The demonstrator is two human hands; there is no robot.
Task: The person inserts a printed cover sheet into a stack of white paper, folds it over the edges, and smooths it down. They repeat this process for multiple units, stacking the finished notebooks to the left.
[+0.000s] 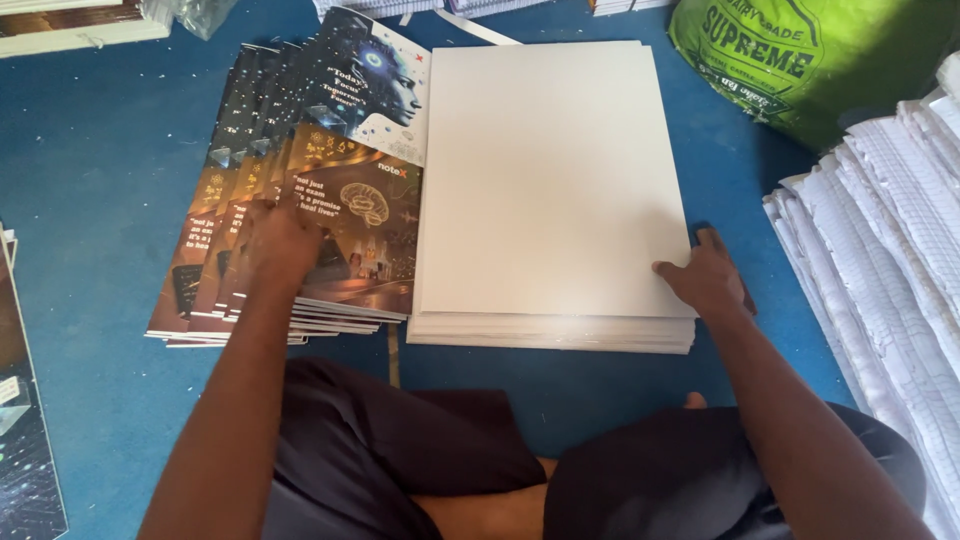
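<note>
My folded legs (480, 470) lie at six o'clock. My left hand (280, 245) presses flat, fingers spread, on the fanned printed covers (350, 200) at ten o'clock; my right hand (710, 280) rests open against the white sheet stack (550, 180), at its four o'clock corner.

Glossy printed covers (300, 190) beside matt white paper stack (550, 180).

A green sack (800, 60) lies far right on the blue floor (90, 200). Stacked grid-ruled sheets (890, 230) fill the right edge.
</note>
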